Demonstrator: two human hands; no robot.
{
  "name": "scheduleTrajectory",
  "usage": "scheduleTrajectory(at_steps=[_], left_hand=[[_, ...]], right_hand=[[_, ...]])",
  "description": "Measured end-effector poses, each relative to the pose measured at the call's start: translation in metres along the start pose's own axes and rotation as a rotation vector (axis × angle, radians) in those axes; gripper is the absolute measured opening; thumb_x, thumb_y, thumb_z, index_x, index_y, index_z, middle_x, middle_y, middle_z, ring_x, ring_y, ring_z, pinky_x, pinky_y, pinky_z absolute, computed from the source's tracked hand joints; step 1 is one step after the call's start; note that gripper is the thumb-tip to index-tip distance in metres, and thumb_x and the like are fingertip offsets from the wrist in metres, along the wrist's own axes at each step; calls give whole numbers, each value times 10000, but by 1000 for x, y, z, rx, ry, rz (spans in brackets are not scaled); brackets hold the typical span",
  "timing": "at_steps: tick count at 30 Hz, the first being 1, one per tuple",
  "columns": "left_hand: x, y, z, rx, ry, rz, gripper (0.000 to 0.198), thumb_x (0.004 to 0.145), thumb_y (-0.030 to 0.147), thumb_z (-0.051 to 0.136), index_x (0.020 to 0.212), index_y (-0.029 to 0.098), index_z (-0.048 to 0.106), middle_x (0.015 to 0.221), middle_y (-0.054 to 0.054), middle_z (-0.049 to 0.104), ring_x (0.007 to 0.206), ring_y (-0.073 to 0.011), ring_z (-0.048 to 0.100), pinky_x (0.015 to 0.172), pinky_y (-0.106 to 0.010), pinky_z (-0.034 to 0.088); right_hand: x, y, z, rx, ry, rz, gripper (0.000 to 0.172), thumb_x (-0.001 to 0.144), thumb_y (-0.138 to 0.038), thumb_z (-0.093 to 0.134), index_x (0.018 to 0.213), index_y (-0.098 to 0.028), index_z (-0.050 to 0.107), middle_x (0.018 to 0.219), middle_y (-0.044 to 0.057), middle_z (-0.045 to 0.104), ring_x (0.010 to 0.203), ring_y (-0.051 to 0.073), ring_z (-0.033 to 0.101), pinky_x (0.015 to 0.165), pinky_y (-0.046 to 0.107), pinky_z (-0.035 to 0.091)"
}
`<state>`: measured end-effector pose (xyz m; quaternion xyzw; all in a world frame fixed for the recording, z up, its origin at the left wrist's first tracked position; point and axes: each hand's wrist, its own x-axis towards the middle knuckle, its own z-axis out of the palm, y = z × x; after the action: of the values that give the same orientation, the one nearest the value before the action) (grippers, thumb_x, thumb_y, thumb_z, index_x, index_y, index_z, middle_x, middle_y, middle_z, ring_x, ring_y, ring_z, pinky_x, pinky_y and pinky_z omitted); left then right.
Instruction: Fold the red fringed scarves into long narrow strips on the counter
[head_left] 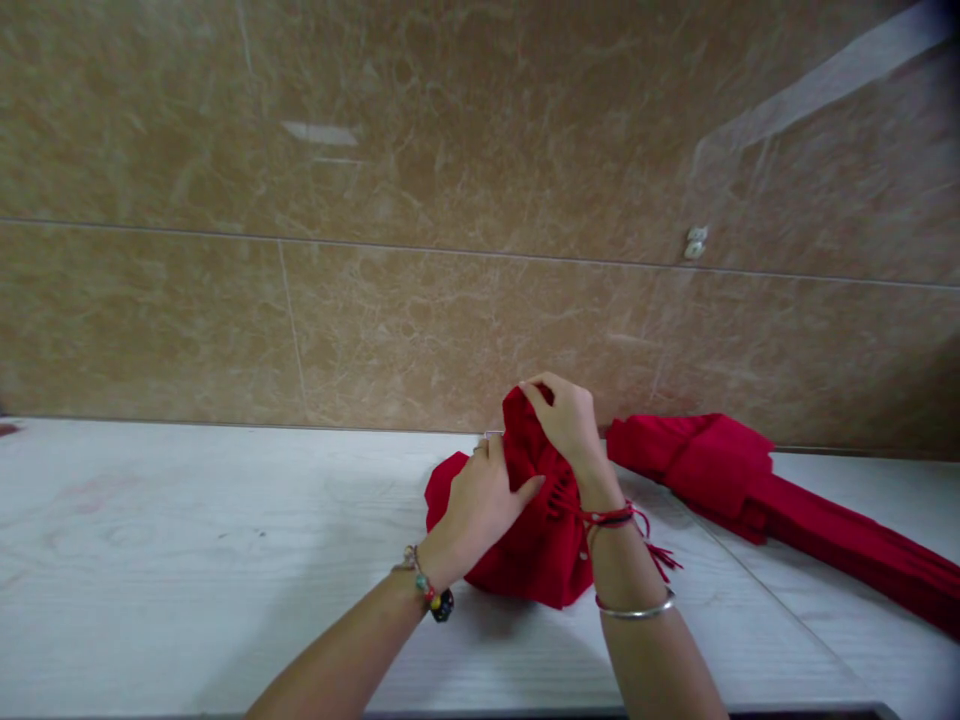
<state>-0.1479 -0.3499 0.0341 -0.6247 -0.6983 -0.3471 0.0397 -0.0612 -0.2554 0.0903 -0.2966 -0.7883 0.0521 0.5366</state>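
Note:
A red cloth [536,545] is bunched into a rounded bundle on the white table [187,560], close to the wall. My left hand [480,500] presses against the bundle's left side, fingers closed on the fabric. My right hand [566,420] pinches the raised top fold of the same cloth. The left wrist carries a beaded bracelet. The right wrist has a red string and a silver bangle.
A second red cloth [750,490], folded long, lies to the right and runs toward the table's right edge. A brown marble-tiled wall [450,200] rises right behind the table. A small white fitting [695,243] sits on the wall.

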Motion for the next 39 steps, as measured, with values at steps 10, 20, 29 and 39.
scheduleTrajectory(at_steps=[10, 20, 29, 39], left_hand=[[21, -20, -4, -401, 89, -90, 67, 814, 179, 394, 834, 185, 458, 858, -71, 600, 810, -174, 572, 742, -299, 422], [24, -52, -88, -676, -349, 17, 306, 678, 415, 582, 855, 174, 520, 787, 2, 592, 714, -143, 552, 636, -241, 435], [37, -146, -115, 242, 74, -12, 354, 596, 52, 370, 835, 172, 601, 811, -47, 592, 821, -190, 541, 743, -280, 413], [21, -169, -127, -200, -271, -217, 238, 632, 248, 517, 816, 168, 646, 807, -19, 680, 738, -200, 600, 638, -252, 464]], right_hand=[[3, 6, -9, 17, 86, 41, 227, 795, -315, 474, 695, -191, 637, 683, 35, 659, 617, 155, 562, 610, 260, 390], [4, 15, -28, -29, 314, 74, 279, 814, -359, 441, 687, -181, 614, 655, 35, 633, 601, 156, 529, 592, 258, 368], [2, 16, -52, -111, 568, 130, 328, 832, -400, 407, 690, -176, 600, 632, 31, 591, 572, 150, 489, 560, 260, 345], [-4, 114, -40, -372, 63, 292, 179, 724, -274, 541, 604, -176, 629, 577, 55, 611, 555, 175, 534, 541, 278, 366]])
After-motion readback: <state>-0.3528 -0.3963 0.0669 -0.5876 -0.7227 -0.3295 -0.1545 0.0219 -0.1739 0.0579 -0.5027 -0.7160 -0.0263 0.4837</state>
